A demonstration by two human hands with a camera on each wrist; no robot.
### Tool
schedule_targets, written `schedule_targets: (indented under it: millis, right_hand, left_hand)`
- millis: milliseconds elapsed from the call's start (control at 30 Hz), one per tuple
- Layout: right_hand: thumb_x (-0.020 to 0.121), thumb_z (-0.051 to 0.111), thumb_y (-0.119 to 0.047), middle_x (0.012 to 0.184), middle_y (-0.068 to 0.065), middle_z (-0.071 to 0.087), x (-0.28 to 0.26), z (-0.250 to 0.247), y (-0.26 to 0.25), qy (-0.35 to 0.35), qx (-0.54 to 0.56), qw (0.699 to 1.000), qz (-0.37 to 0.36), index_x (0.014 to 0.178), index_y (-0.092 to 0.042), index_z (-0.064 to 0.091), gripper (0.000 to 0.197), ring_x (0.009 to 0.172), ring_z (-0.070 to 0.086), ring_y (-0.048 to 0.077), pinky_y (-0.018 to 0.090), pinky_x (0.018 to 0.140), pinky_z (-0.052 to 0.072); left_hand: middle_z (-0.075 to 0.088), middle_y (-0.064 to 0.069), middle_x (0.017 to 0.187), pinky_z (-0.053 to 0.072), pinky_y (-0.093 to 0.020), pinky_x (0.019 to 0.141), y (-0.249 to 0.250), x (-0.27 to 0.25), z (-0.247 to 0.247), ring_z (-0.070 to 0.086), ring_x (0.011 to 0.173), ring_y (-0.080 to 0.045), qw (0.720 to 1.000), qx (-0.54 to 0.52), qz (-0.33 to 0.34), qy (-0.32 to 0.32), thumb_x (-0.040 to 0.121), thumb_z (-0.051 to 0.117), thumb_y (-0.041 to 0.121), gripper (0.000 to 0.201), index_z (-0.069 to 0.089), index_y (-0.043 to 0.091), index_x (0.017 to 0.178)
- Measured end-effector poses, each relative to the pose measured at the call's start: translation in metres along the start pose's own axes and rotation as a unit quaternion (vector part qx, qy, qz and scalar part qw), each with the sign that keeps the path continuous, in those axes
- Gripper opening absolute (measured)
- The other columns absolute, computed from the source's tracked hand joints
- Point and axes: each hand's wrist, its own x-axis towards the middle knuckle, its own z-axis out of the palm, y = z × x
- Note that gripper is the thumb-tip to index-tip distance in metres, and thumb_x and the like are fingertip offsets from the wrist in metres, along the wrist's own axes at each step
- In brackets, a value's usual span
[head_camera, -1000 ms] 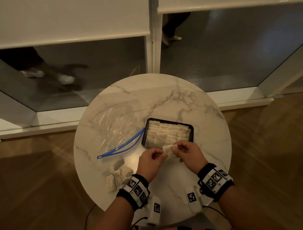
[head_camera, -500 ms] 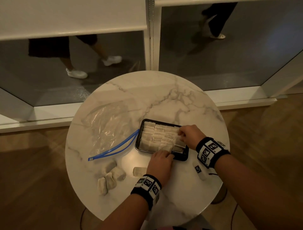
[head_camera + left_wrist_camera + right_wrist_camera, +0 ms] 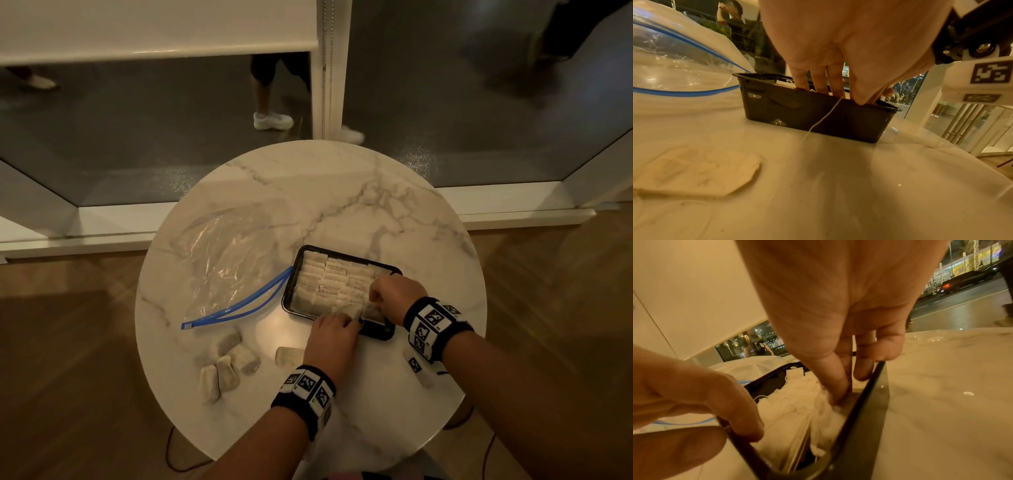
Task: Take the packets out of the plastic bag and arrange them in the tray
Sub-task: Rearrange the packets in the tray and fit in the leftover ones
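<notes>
Packets lie loose on the near left of the round marble worktop, four of them bunched together and touching, and a fifth packet sits apart just beside the left wrist. The left wrist view shows that fifth packet flat on the stone, short of the tray.

Beyond them stands the black tray, a shallow rectangular tub with upright walls. It is packed almost full with white packets set on edge in close rows; only the near right corner looks less tidy. Both hands work at that corner. The left hand reaches over the near wall with its fingers straight and dipped inside, against a packet that leans tilted at the rim; whether they actually pinch it cannot be told. A thin thread trails from there down the outer wall to the worktop. The right hand has its fingers curled downward, thumb pushed into the white packets by the right wall; a firm hold on any one packet cannot be made out.

Left of the tray, its blue zip edge touching the tray's far left corner, lies the clear plastic bag, flat and open-mouthed, contents not discernible.
</notes>
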Motion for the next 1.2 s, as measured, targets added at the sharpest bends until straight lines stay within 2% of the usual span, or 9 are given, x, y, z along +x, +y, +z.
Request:
schedule_targets:
  millis: [333, 600, 733, 833, 933, 1000, 1067, 1133, 1200]
  right_hand:
    - [0.09, 0.06, -0.025, 0.106, -0.003, 0.064, 0.002, 0.007, -0.001, 0.029, -0.027, 0.999, -0.005, 0.101, -0.032, 0.068, 0.015, 0.097, 0.061, 0.019, 0.028, 0.071, 0.045]
    - [0.09, 0.061, -0.023, 0.109, -0.002, 0.064, 0.002, 0.011, -0.004, 0.02, -0.026, 0.999, 0.004, 0.103, -0.033, 0.07, 0.018, 0.1, 0.061, 0.02, 0.031, 0.077, 0.049]
    - [0.089, 0.06, -0.032, 0.108, -0.004, 0.064, -0.002, 0.009, -0.004, 0.045, -0.003, 0.999, 0.005, 0.104, -0.032, 0.068, 0.017, 0.1, 0.061, 0.018, 0.032, 0.08, 0.053]
    - [0.085, 0.059, -0.037, 0.109, -0.001, 0.062, -0.007, 0.004, -0.003, 0.065, 0.034, 0.997, 0.04, 0.107, -0.035, 0.067, 0.024, 0.099, 0.061, 0.019, 0.032, 0.08, 0.052]
    - [0.086, 0.059, -0.034, 0.097, -0.008, 0.066, -0.018, -0.001, -0.012, 0.133, 0.113, 0.984, 0.043, 0.103, -0.032, 0.07, 0.02, 0.092, 0.06, 0.014, 0.03, 0.076, 0.053]
    - [0.088, 0.061, -0.032, 0.089, -0.012, 0.066, -0.031, -0.004, -0.031, 0.172, 0.176, 0.969, 0.013, 0.1, -0.028, 0.07, 0.015, 0.088, 0.058, 0.01, 0.03, 0.075, 0.052]
    - [0.089, 0.06, -0.03, 0.086, -0.013, 0.065, -0.044, -0.002, -0.06, 0.168, 0.218, 0.961, -0.035, 0.097, -0.028, 0.07, 0.012, 0.084, 0.058, 0.009, 0.029, 0.076, 0.051]
    - [0.09, 0.058, -0.029, 0.085, -0.013, 0.063, -0.051, 0.008, -0.092, 0.114, 0.229, 0.963, -0.089, 0.093, -0.028, 0.069, 0.012, 0.081, 0.057, 0.008, 0.028, 0.077, 0.05]
    - [0.092, 0.058, -0.029, 0.093, -0.01, 0.063, -0.052, 0.028, -0.12, 0.039, 0.201, 0.973, -0.111, 0.102, -0.026, 0.069, 0.015, 0.085, 0.057, 0.008, 0.025, 0.08, 0.048]
  left_hand:
    - [0.069, 0.005, 0.082, 0.056, -0.033, 0.076, -0.001, 0.0, 0.002, 0.066, 0.073, -0.017, 1.0, 0.004, -0.002, 0.013, 0.064, 0.086, 0.018, 0.029, 0.074, 0.026, 0.089]
    - [0.07, 0.002, 0.087, 0.054, -0.034, 0.079, -0.001, -0.004, -0.002, 0.065, 0.079, -0.02, 0.999, -0.02, 0.001, 0.027, 0.071, 0.079, 0.013, 0.028, 0.073, 0.025, 0.095]
    - [0.068, 0.0, 0.093, 0.051, -0.034, 0.078, -0.004, -0.013, -0.013, 0.063, 0.083, -0.021, 0.997, -0.052, 0.002, 0.049, 0.073, 0.075, 0.009, 0.028, 0.07, 0.021, 0.098]
    - [0.064, -0.001, 0.1, 0.048, -0.032, 0.082, -0.011, -0.025, -0.022, 0.057, 0.091, -0.02, 0.994, -0.087, 0.004, 0.065, 0.081, 0.067, 0.011, 0.025, 0.067, 0.019, 0.104]
    - [0.064, 0.0, 0.106, 0.043, -0.028, 0.086, -0.028, -0.049, -0.031, 0.054, 0.097, -0.016, 0.99, -0.117, 0.01, 0.072, 0.089, 0.059, 0.015, 0.022, 0.066, 0.018, 0.11]
    - [0.064, 0.003, 0.105, 0.042, -0.024, 0.088, -0.047, -0.07, -0.034, 0.054, 0.099, -0.013, 0.99, -0.123, -0.021, 0.073, 0.091, 0.059, 0.018, 0.021, 0.067, 0.02, 0.11]
    - [0.065, 0.005, 0.102, 0.046, -0.027, 0.087, -0.069, -0.091, -0.036, 0.056, 0.096, -0.013, 0.985, -0.126, -0.087, 0.082, 0.09, 0.063, 0.019, 0.017, 0.069, 0.021, 0.106]
    - [0.067, 0.001, 0.099, 0.052, -0.035, 0.084, -0.094, -0.111, -0.038, 0.059, 0.093, -0.017, 0.967, -0.138, -0.179, 0.118, 0.087, 0.069, 0.014, 0.015, 0.071, 0.018, 0.102]
    - [0.065, -0.005, 0.111, 0.05, -0.04, 0.09, -0.119, -0.129, -0.04, 0.058, 0.102, -0.023, 0.931, -0.137, -0.316, 0.12, 0.088, 0.069, 0.019, 0.024, 0.068, 0.015, 0.112]
